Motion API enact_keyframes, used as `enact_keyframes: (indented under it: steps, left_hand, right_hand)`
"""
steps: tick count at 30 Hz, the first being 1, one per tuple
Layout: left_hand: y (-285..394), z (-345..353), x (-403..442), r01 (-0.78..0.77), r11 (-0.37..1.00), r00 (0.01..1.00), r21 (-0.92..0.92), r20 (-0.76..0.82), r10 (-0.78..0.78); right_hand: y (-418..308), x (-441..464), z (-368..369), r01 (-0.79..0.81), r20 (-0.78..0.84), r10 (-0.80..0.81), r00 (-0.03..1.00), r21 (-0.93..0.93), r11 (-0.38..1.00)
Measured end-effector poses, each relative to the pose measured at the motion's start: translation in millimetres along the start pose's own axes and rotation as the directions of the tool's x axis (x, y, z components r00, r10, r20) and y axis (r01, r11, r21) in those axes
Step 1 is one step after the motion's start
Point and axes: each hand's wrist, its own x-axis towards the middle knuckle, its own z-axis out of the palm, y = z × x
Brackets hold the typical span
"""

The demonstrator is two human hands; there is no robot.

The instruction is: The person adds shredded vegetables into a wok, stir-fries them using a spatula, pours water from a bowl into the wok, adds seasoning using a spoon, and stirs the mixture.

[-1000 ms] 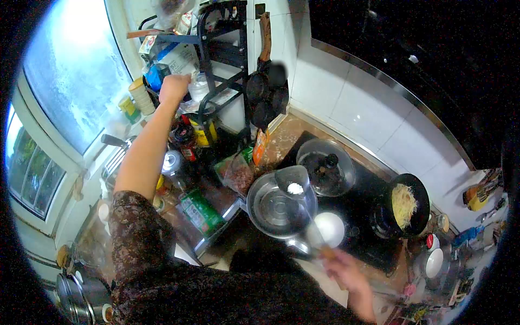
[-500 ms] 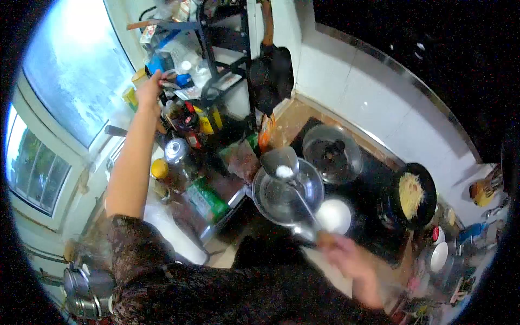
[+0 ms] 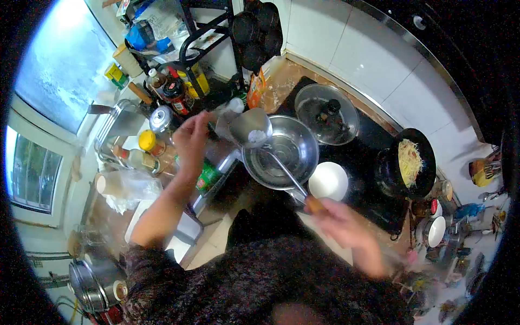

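My right hand [image 3: 338,219] is wrapped round the wooden handle of a metal wok spatula [image 3: 287,172]. Its broad blade is held over the left rim of a steel pan [image 3: 307,146] and carries a small heap of white powder [image 3: 256,136]. Left of the blade is my left hand [image 3: 190,132], raised, with its fingers curled together. Blur hides what those fingers hold, if anything. A pale, see-through thing shows between that hand and the blade; I cannot make out what it is. Next to the pan stands a white bowl [image 3: 329,181].
On the black stove are a glass lid [image 3: 327,122] and a dark wok [image 3: 425,162] with pale shreds [image 3: 410,162]. A black rack [image 3: 208,27], sauce bottles [image 3: 176,92] and a yellow-lidded jar [image 3: 150,142] stand at the left. A green packet [image 3: 207,176] lies near my left forearm.
My left hand has come down from the rack, towards the spatula blade. The spatula stays in my right hand, and its powder is still on the blade. The whole view has shifted.
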Motion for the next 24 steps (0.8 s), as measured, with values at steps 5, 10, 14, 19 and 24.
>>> enact_keyframes:
  steps: [5,10,14,19,24]
  left_hand:
    - [-21,4,-16,-0.651,0.568,0.747,0.504,0.292,0.598]
    - [-15,5,-19,-0.924,0.216,0.353,0.315,0.486,0.800]
    - [-13,1,-13,-0.932,0.176,0.322,0.317,0.504,0.801]
    - [-20,-2,2,-0.820,0.316,0.495,0.478,0.313,0.811]
    - [31,-25,50,-0.497,0.777,0.663,0.387,-0.408,0.628]
  right_hand:
    - [2,-4,-4,-0.003,-0.010,0.003,1.000,0.021,1.000]
    - [7,-6,-10,-0.010,-0.003,0.010,1.000,0.052,0.999]
    - [9,-9,-10,0.019,-0.015,-0.018,1.000,0.058,0.998]
    - [13,-10,-12,0.014,-0.023,-0.012,1.000,0.083,0.996]
    - [9,-12,-11,-0.039,-0.099,0.044,0.994,0.050,0.998]
